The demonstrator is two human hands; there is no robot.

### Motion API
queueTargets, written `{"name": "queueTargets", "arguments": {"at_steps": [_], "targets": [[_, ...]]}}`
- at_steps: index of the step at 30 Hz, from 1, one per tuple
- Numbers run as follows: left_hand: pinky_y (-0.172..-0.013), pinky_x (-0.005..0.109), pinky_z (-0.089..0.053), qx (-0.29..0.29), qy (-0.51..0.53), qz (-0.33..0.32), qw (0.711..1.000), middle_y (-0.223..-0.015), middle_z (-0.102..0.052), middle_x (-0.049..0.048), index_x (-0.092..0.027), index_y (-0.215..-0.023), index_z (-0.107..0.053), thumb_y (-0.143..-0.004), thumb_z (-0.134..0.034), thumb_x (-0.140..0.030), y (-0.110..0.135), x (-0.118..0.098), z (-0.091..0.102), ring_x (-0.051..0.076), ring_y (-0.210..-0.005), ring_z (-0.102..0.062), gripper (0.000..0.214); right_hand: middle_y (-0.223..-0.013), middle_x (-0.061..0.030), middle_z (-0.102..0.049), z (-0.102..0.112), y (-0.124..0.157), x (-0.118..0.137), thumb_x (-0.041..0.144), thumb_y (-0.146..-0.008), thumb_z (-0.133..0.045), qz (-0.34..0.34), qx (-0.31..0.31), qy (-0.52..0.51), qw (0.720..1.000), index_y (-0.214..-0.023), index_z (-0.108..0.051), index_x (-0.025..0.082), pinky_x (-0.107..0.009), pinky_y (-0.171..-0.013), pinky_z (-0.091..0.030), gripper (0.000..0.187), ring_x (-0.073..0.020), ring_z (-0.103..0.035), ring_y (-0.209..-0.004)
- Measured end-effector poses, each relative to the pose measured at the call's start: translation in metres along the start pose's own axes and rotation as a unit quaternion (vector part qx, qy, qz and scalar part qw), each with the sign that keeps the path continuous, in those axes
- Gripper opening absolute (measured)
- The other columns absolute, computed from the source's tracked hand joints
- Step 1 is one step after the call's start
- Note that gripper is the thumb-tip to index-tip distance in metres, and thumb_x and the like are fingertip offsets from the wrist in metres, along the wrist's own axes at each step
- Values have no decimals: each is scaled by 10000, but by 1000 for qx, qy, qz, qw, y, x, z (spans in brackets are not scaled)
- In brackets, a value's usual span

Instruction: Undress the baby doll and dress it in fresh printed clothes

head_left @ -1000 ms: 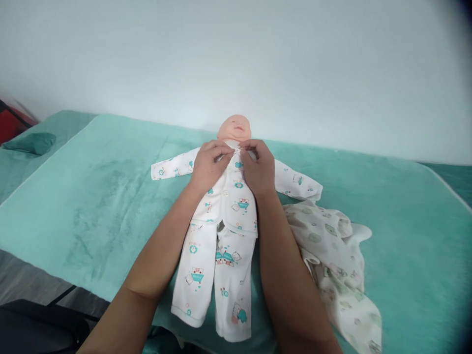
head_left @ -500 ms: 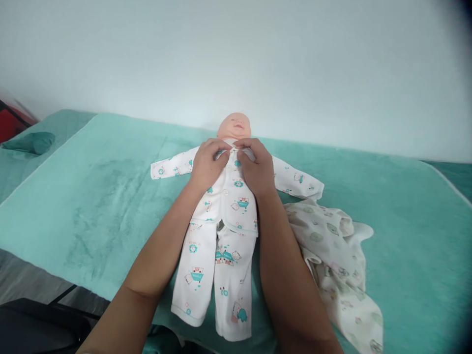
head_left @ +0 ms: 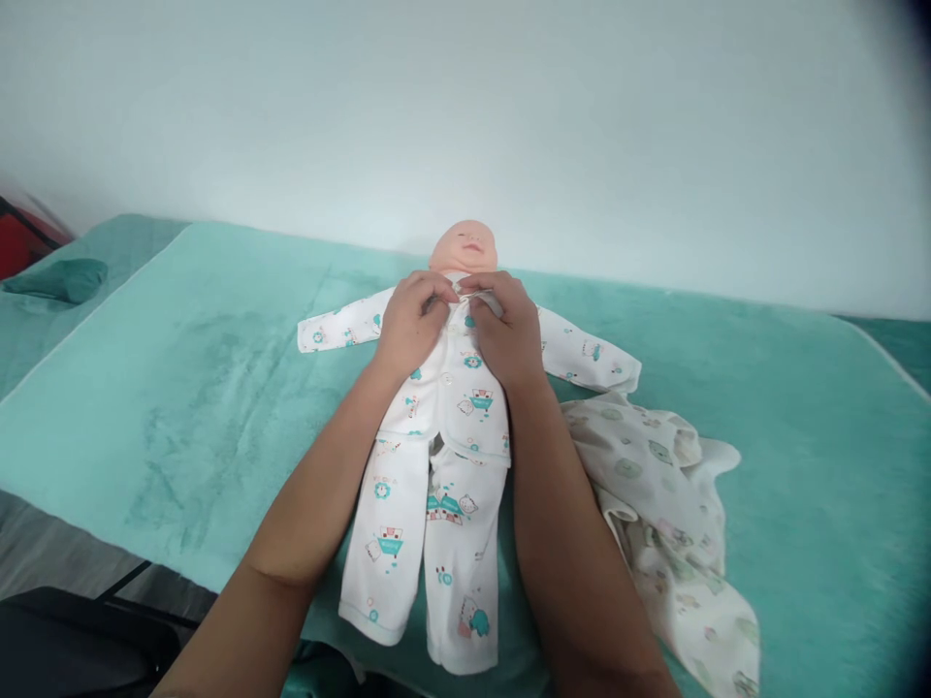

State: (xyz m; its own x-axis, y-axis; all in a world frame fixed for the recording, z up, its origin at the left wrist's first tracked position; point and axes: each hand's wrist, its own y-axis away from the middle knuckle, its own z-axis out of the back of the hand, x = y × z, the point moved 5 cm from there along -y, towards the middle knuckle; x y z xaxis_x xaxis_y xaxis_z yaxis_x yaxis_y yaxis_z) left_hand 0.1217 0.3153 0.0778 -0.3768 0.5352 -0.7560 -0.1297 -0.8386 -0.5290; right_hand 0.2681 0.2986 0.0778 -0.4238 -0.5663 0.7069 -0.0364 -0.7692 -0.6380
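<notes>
A baby doll lies on its back, its head toward the wall. It wears a white printed baby shirt with a buttoned front and matching white trousers. Both sleeves are spread out sideways. My left hand pinches the shirt's front edge just below the neck. Opposite it, my right hand grips the other side of the collar opening between thumb and fingers. The fingertips of both hands nearly meet there, and they hide the top fastening. Lower on the front, a button shows at the middle.
A crumpled white printed baby garment or cloth lies right of the doll, partly behind my right forearm. Green plush covering spreads over the table, with a hole at the far left. A white wall stands behind. A black object is at lower left.
My fingertips have shifted slightly at the collar, still pinching the shirt. The whole scene has moved a few pixels in view; the doll and clothes otherwise lie the same.
</notes>
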Motion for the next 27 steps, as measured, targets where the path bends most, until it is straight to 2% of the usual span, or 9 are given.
{"name": "queueTargets", "arguments": {"at_steps": [3,8,11,17,23,27], "targets": [[-934,371,-508,-19,-9,0,1000,-1070,-707,40,-232,-882,-642,-866,-519,-63,1,-2,3,202,-1046,-653,210,-1073,-38,-724,0,0,2,170,-891,-521,18,2,24,1000,-984,-677,273,-436,-1004,-468,208,-247,-620,-1082],[-869,359,-495,-40,-30,3,999,-993,-705,25,-242,-891,-647,-874,-528,-68,16,-12,13,198,-997,-633,211,-982,-39,-670,2,-2,5,244,-932,-559,42,35,74,996,-916,-648,277,-464,-1000,-446,96,-252,-591,-1014],[-896,370,-491,-22,-34,-9,999,-991,-705,29,-242,-899,-670,-894,-569,-98,30,-18,18,202,-1004,-622,176,-929,-33,-645,3,-1,7,256,-948,-543,46,44,67,996,-855,-598,264,-446,-960,-449,109,-244,-578,-969],[-1035,411,-466,19,-21,-22,999,-1108,-686,53,-254,-984,-713,-934,-678,-257,44,-15,20,223,-1130,-603,61,-858,-10,-650,7,2,10,285,-973,-508,-18,13,30,999,-888,-568,257,-355,-767,-461,108,-198,-577,-804],[-1028,407,-463,27,-5,-8,1000,-1096,-670,45,-250,-947,-712,-912,-698,-215,40,-12,17,218,-1120,-593,51,-865,-8,-702,1,2,19,264,-934,-583,1,27,65,998,-853,-628,258,-379,-834,-459,92,-213,-609,-855],[-1051,413,-450,45,-25,12,999,-1087,-669,26,-245,-888,-694,-865,-716,-158,37,-16,16,217,-1130,-589,92,-840,-4,-714,-2,3,21,272,-945,-583,1,38,60,997,-854,-650,263,-378,-816,-467,114,-207,-617,-811]]}}
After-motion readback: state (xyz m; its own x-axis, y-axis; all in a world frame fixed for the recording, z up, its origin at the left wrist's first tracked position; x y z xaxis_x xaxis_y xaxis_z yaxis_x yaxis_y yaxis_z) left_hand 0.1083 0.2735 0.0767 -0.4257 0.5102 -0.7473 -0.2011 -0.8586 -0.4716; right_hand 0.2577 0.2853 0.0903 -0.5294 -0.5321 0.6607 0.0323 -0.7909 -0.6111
